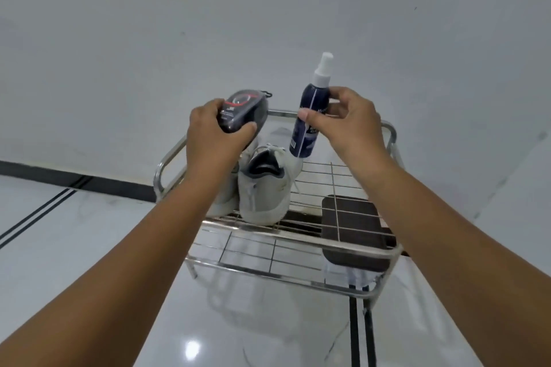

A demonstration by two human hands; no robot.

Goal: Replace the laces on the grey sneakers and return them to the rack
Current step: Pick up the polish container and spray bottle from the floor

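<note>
- Left hand [214, 131]: grip closed round dark oval case [244, 110].
- Right hand [348, 119]: grip pinching navy spray bottle [310, 119].
- Grey sneakers [265, 185] below both grips, on rack [298, 240] top shelf.

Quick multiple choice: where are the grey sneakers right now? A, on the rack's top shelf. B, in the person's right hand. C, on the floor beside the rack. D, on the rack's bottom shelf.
A: the grey sneakers sit on the wire top shelf of the rack, while the hands hold other items above them.
</note>
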